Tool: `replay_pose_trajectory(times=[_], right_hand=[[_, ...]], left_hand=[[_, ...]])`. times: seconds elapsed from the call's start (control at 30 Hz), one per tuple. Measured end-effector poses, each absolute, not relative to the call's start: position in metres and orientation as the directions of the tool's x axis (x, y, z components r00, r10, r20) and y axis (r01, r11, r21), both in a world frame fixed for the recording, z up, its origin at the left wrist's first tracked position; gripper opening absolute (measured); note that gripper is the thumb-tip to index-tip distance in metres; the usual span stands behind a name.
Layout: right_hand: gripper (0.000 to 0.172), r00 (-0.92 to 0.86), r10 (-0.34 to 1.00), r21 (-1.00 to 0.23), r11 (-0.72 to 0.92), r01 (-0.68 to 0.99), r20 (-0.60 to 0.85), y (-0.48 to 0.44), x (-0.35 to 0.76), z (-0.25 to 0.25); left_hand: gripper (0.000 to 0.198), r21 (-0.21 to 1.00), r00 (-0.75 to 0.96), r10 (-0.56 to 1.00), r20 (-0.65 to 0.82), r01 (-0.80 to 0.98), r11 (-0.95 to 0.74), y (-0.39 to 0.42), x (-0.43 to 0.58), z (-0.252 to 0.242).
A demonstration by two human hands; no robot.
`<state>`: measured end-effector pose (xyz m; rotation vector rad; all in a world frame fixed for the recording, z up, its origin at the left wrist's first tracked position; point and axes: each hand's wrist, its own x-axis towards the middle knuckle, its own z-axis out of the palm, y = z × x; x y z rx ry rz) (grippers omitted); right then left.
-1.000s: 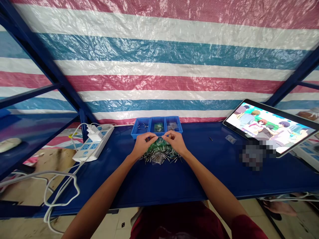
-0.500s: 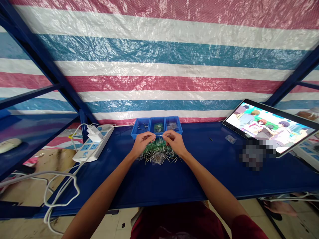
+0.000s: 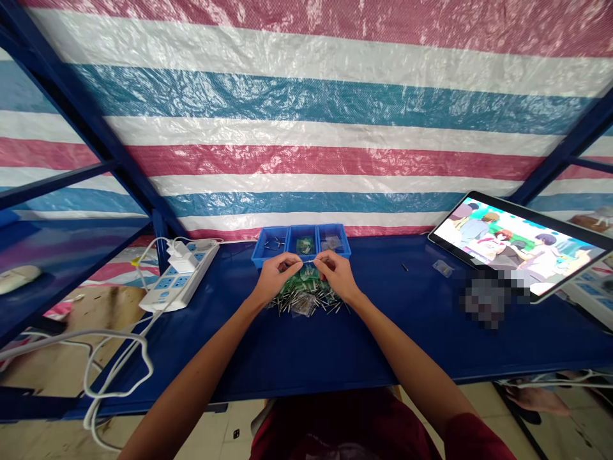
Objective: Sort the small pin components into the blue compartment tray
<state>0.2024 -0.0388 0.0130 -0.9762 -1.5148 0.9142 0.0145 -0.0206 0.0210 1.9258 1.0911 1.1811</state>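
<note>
My left hand (image 3: pixel 274 276) and my right hand (image 3: pixel 338 273) are held close together above a pile of small green boards and thin metal pins (image 3: pixel 306 295) on the blue table (image 3: pixel 297 351). Both hands pinch, and a thin pin-like piece (image 3: pixel 308 261) spans the gap between their fingertips. Just behind the hands stands a blue tray with three compartments (image 3: pixel 301 243), holding a few small parts.
A white power strip (image 3: pixel 179 281) with a plugged-in charger and white cables lies at the left. A tablet (image 3: pixel 520 243) showing a cartoon leans at the right. A small black piece (image 3: pixel 405 267) and a clear bag (image 3: pixel 442 268) lie between. A striped tarp hangs behind.
The hands have shifted only slightly; the fingertips have moved a little apart, and the thin piece now shows between them.
</note>
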Motion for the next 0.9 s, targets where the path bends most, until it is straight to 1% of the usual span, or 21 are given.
replay_pose_trajectory(times=[0.2, 0.3, 0.4, 0.57, 0.77, 0.9], right_hand=[[0.025, -0.100, 0.939, -0.926, 0.342, 0.159, 0.330, -0.0373, 0.2015, 0.0112], [0.025, -0.102, 0.931, -0.919, 0.362, 0.156, 0.349, -0.0368, 0.2019, 0.0113], [0.023, -0.127, 0.910, -0.897, 0.412, 0.163, 0.395, -0.0367, 0.2021, 0.0106], [0.018, -0.162, 0.891, -0.866, 0.451, 0.216, 0.424, -0.0369, 0.2001, 0.0082], [0.019, -0.173, 0.884, -0.853, 0.465, 0.236, 0.434, -0.0382, 0.1989, 0.0092], [0.018, -0.191, 0.876, -0.845, 0.478, 0.239, 0.442, -0.0396, 0.1998, 0.0097]], left_hand=[[0.029, 0.749, 0.264, 0.868, 0.421, 0.439, -0.497, -0.0219, 0.0138, 0.0220], [0.032, 0.740, 0.263, 0.875, 0.407, 0.466, -0.485, -0.0245, 0.0147, 0.0253], [0.034, 0.764, 0.250, 0.882, 0.400, 0.441, -0.472, -0.0267, 0.0162, 0.0278], [0.037, 0.831, 0.217, 0.903, 0.371, 0.356, -0.428, -0.0288, 0.0184, 0.0294], [0.038, 0.844, 0.229, 0.904, 0.360, 0.332, -0.421, -0.0294, 0.0193, 0.0283], [0.038, 0.865, 0.196, 0.918, 0.344, 0.314, -0.391, -0.0289, 0.0190, 0.0272]])
